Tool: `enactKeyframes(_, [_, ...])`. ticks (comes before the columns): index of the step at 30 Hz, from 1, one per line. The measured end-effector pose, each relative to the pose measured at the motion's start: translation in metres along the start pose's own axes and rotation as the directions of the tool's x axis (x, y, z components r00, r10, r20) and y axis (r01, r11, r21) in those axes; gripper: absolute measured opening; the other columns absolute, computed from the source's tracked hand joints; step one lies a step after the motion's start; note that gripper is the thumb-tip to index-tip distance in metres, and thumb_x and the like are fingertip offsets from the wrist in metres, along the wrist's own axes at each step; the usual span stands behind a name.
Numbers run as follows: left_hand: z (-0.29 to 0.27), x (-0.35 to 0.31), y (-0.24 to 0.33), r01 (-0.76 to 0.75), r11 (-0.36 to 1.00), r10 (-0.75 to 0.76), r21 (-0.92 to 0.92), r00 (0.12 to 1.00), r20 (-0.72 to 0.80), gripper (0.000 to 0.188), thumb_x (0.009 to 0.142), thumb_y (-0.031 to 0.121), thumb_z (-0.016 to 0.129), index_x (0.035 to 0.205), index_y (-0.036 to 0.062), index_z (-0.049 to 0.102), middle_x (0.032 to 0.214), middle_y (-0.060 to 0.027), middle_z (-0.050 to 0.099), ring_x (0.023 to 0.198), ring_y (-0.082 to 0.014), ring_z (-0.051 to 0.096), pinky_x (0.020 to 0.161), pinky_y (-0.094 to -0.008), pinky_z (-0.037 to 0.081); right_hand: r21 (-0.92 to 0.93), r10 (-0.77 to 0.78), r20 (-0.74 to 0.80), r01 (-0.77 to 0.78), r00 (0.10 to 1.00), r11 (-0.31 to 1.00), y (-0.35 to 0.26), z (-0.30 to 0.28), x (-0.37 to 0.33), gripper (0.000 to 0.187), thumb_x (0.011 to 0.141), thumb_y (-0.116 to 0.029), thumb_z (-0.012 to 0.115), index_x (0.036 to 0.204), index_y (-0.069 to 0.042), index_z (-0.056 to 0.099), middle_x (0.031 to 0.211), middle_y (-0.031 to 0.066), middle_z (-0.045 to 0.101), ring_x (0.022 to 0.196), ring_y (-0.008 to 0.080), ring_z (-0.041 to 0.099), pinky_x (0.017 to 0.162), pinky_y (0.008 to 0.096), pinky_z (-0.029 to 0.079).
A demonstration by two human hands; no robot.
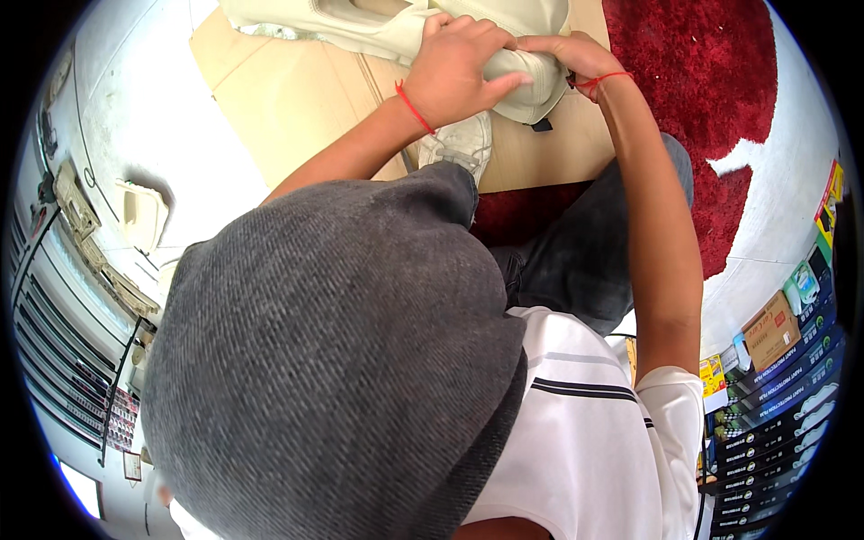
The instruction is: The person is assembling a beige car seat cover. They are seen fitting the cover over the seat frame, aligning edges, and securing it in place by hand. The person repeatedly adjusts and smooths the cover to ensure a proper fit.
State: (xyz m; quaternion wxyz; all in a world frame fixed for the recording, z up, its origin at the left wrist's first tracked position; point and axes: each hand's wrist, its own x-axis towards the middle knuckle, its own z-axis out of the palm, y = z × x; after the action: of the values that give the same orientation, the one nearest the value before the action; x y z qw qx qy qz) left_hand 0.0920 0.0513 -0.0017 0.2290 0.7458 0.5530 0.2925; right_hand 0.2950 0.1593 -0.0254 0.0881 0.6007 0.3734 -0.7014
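Spreads left hand palm-down on cream cover, thumb apart; bends right hand around its edge; cannot tell if clamped.

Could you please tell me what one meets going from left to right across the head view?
Rack of dark bars → loose cream piece on the pale floor → left hand → right hand → brown cardboard box.

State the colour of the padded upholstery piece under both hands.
The upholstery piece is pale cream; see head view.
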Motion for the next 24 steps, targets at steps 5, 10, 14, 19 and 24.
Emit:
enactKeyframes(5, [0.015, 0.002, -0.008, 0.069, 0.997, -0.072, -0.046, 0.994, -0.084, 0.031, 0.085, 0.038, 0.081, 0.098, 0.0117, 0.072, 0.087, -0.0019, 0.07, 0.084, -0.0227, 0.063, 0.095, -0.0392, 0.036, 0.311, -0.173, 0.015, 0.16, 0.985, 0.937, 0.011, 0.011, -0.003, 0.07, 0.081, -0.037, 0.086, 0.13, 0.006, 0.061, 0.121, 0.0146, 0.069, 0.105, 0.0238, 0.07, 0.092, 0.0391, 0.057])
enactKeyframes(10, [-0.003, 0.024, 0.009, 0.315, 0.949, -0.302, -0.028, 0.929, 0.215, 0.036, 0.09, 0.045, 0.073, 0.09, 0.0096, 0.071, 0.072, -0.0068, 0.066, 0.075, -0.0234, 0.06, 0.094, -0.0383, 0.035, 0.547, -0.291, -0.038, 0.264, 0.956, 0.794, 0.025, 0.008, -0.021, 0.059, 0.091, -0.03, 0.078, 0.136, 0.001, 0.056, 0.124, 0.0123, 0.067, 0.114, 0.0243, 0.067, 0.094, 0.0401, 0.057])
enactKeyframes(14, [0.0, 0.019, 0.005, 0.329, 0.943, -0.315, -0.053, 0.931, 0.186, 0.034, 0.094, 0.042, 0.069, 0.086, 0.0091, 0.07, 0.065, -0.0078, 0.062, 0.07, -0.0255, 0.059, 0.093, -0.0381, 0.036, 0.527, -0.251, -0.074, 0.251, 0.965, 0.812, 0.017, 0.016, -0.03, 0.061, 0.091, -0.024, 0.077, 0.14, 0.001, 0.052, 0.128, 0.0133, 0.065, 0.116, 0.0249, 0.067, 0.095, 0.0395, 0.057])
enactKeyframes(19, [0.002, 0.026, 0.013, 0.34, 0.94, -0.338, 0.011, 0.929, 0.15, 0.03, 0.097, 0.035, 0.065, 0.083, 0.0088, 0.069, 0.066, -0.0087, 0.064, 0.069, -0.028, 0.058, 0.089, -0.0394, 0.037, 0.189, -0.287, -0.382, 0.379, 0.878, 0.906, 0.016, 0.022, -0.027, 0.047, 0.09, -0.016, 0.074, 0.13, 0.002, 0.06, 0.119, 0.0134, 0.07, 0.108, 0.0249, 0.069, 0.089, 0.0367, 0.056])
enactKeyframes(24, [0.009, 0.018, 0.003, 0.252, 0.961, -0.266, 0.113, 0.954, 0.139, 0.022, 0.098, 0.026, 0.063, 0.087, 0.0088, 0.07, 0.078, -0.01, 0.068, 0.077, -0.0289, 0.061, 0.087, -0.0438, 0.04, -0.602, -0.825, -0.492, 0.575, 0.278, 0.553, 0.023, 0.041, -0.052, 0.025, 0.085, -0.009, 0.067, 0.109, -0.003, 0.072, 0.107, 0.0123, 0.072, 0.095, 0.0306, 0.068, 0.085, 0.0396, 0.055])
